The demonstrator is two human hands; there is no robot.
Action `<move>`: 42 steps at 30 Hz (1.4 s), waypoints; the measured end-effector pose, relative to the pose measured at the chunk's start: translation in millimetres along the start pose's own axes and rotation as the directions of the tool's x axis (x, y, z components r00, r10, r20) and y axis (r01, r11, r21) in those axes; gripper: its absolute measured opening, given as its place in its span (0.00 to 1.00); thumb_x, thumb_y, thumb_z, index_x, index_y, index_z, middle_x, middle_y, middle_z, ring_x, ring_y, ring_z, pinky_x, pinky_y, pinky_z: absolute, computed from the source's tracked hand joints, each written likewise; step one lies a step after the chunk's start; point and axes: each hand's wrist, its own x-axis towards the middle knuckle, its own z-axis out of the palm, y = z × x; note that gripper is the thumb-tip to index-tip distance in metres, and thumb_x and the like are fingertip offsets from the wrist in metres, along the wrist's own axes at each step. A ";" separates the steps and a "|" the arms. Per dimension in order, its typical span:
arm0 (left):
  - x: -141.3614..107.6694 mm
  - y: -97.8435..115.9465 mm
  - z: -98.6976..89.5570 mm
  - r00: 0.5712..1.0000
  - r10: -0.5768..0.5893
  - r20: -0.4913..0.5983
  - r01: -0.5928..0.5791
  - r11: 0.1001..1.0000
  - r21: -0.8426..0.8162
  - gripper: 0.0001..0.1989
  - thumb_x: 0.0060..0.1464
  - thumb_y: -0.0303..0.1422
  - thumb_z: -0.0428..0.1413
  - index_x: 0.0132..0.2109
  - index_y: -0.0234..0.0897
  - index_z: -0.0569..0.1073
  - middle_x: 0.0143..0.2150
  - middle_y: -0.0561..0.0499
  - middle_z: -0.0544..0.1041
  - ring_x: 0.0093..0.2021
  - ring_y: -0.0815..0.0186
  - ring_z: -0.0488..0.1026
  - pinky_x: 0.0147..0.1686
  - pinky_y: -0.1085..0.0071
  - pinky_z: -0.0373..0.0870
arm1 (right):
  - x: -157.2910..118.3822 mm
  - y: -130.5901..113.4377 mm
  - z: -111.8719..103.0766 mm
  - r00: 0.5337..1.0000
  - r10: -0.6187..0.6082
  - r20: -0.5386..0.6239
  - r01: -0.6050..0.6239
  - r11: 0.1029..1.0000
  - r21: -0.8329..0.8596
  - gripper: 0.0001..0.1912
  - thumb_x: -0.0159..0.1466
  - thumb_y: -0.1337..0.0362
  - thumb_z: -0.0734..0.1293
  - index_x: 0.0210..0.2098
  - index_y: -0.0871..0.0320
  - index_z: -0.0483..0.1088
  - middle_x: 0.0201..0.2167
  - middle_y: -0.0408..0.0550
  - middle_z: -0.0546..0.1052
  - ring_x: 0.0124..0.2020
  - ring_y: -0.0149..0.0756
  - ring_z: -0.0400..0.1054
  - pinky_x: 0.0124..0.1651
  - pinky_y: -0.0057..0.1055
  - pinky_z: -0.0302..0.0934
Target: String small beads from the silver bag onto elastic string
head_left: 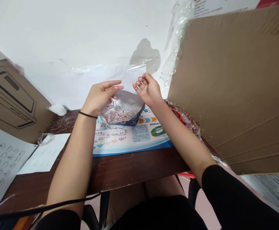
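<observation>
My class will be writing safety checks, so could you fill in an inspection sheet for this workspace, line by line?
Surface: dark wooden table, partly covered by a blue-and-white printed sheet.
Job's things: small mixed beads in a dark-sided holder; no thread discernible between the hands.
Clutter: tangled clear strands on the left; a beaded ring touching white paper.
Hands: left hand and right hand raised, apart; whether either pinches something fine is unclear.
Cables: black cord crosses the lower left.
Surroundings: cardboard on both sides, white wall behind.
</observation>
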 end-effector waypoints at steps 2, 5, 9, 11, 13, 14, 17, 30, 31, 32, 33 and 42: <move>0.0 1.5 -2.8 1.000 -0.006 -0.012 0.006 1.000 -0.030 0.18 0.51 0.32 0.53 0.49 0.35 0.76 0.34 0.45 0.76 0.23 0.73 0.62 0.20 0.76 0.55 | 2.9 8.4 -1.6 0.989 0.110 -0.099 -0.102 0.991 0.086 0.17 0.63 0.51 0.59 0.25 0.54 0.54 0.20 0.39 0.62 0.25 0.27 0.63 0.34 0.28 0.64; 0.8 1.8 -7.6 1.000 -0.018 -0.014 0.018 0.999 0.028 0.16 0.52 0.32 0.53 0.46 0.35 0.78 0.24 0.49 0.70 0.20 0.73 0.58 0.20 0.76 0.52 | 2.8 15.0 -0.5 0.961 0.219 -0.167 -0.191 0.967 0.171 0.16 0.63 0.56 0.58 0.23 0.54 0.50 0.17 0.37 0.57 0.19 0.25 0.56 0.27 0.25 0.60; 2.2 1.4 -21.5 0.999 -0.050 -0.006 0.049 0.944 0.327 0.12 0.48 0.32 0.57 0.41 0.36 0.79 0.17 0.54 0.63 0.18 0.72 0.55 0.20 0.73 0.51 | 4.1 15.4 -2.2 0.966 0.194 -0.170 -0.171 0.975 0.141 0.15 0.62 0.58 0.60 0.23 0.54 0.51 0.16 0.36 0.58 0.17 0.25 0.53 0.22 0.25 0.54; 3.7 -1.0 -32.3 0.992 -0.083 0.092 0.028 0.874 0.485 0.10 0.45 0.36 0.60 0.35 0.37 0.79 0.18 0.53 0.66 0.19 0.71 0.58 0.22 0.73 0.53 | 6.5 14.7 -5.5 0.969 0.167 -0.183 -0.141 0.979 0.149 0.14 0.62 0.59 0.60 0.23 0.53 0.52 0.16 0.36 0.57 0.17 0.25 0.52 0.20 0.25 0.52; 6.0 -6.2 -43.3 0.949 -0.158 0.273 -0.031 0.815 0.579 0.10 0.41 0.39 0.62 0.30 0.37 0.79 0.20 0.51 0.71 0.21 0.69 0.63 0.23 0.73 0.56 | 8.1 13.5 -8.3 0.966 0.157 -0.207 -0.121 0.977 0.178 0.14 0.62 0.60 0.60 0.23 0.53 0.51 0.16 0.36 0.56 0.16 0.25 0.50 0.19 0.25 0.50; 7.2 -9.6 -48.3 0.911 -0.211 0.353 -0.058 0.783 0.619 0.10 0.40 0.40 0.62 0.29 0.38 0.78 0.22 0.50 0.72 0.22 0.68 0.64 0.23 0.73 0.57 | 8.1 12.6 -9.1 0.961 0.160 -0.224 -0.116 0.974 0.196 0.14 0.62 0.60 0.60 0.23 0.53 0.51 0.16 0.36 0.56 0.15 0.24 0.49 0.19 0.24 0.49; 10.6 -21.8 -58.9 0.815 -0.417 0.402 -0.049 0.642 0.765 0.10 0.39 0.39 0.61 0.29 0.37 0.79 0.22 0.49 0.74 0.22 0.67 0.66 0.25 0.72 0.58 | 5.4 7.7 -8.0 0.930 0.197 -0.309 -0.111 0.955 0.274 0.14 0.63 0.62 0.59 0.23 0.54 0.51 0.16 0.35 0.55 0.15 0.23 0.47 0.18 0.24 0.46; 7.1 -46.8 -78.1 0.714 -0.653 0.252 0.201 0.537 0.819 0.06 0.41 0.31 0.58 0.29 0.33 0.73 0.19 0.54 0.71 0.23 0.67 0.68 0.27 0.72 0.63 | 18.2 -1.2 -33.7 0.831 0.296 -0.472 -0.131 0.927 0.351 0.13 0.64 0.66 0.55 0.23 0.54 0.49 0.16 0.34 0.53 0.14 0.22 0.46 0.19 0.22 0.46; 5.5 -46.6 -77.5 0.703 -0.671 0.235 0.229 0.527 0.819 0.04 0.41 0.30 0.57 0.28 0.33 0.73 0.18 0.55 0.70 0.22 0.67 0.67 0.26 0.72 0.62 | 18.9 -0.5 -35.0 0.824 0.296 -0.483 -0.123 0.926 0.358 0.12 0.64 0.66 0.55 0.23 0.54 0.49 0.16 0.34 0.53 0.14 0.22 0.46 0.19 0.22 0.46; 4.6 -46.7 -77.2 0.700 -0.681 0.216 0.253 0.519 0.817 0.03 0.41 0.30 0.56 0.27 0.34 0.72 0.18 0.55 0.70 0.20 0.68 0.66 0.25 0.71 0.61 | 19.2 0.0 -35.4 0.817 0.296 -0.495 -0.112 0.923 0.367 0.12 0.64 0.66 0.54 0.23 0.54 0.50 0.16 0.34 0.54 0.14 0.22 0.46 0.19 0.22 0.46; 4.5 -47.1 -77.1 0.700 -0.685 0.200 0.266 0.510 0.818 0.03 0.41 0.30 0.56 0.26 0.34 0.71 0.18 0.54 0.69 0.19 0.68 0.64 0.24 0.71 0.60 | 18.8 -0.1 -34.7 0.810 0.295 -0.507 -0.102 0.922 0.373 0.12 0.64 0.66 0.54 0.24 0.54 0.50 0.16 0.34 0.54 0.14 0.22 0.47 0.19 0.22 0.47; 16.3 -42.4 -79.9 0.809 -0.430 0.401 -0.019 0.663 0.748 0.13 0.41 0.44 0.54 0.27 0.38 0.71 0.22 0.51 0.69 0.23 0.65 0.64 0.26 0.69 0.60 | -3.8 -18.1 1.5 0.946 0.207 -0.248 -0.135 0.951 0.277 0.11 0.65 0.65 0.57 0.26 0.55 0.54 0.19 0.35 0.59 0.17 0.21 0.51 0.21 0.21 0.49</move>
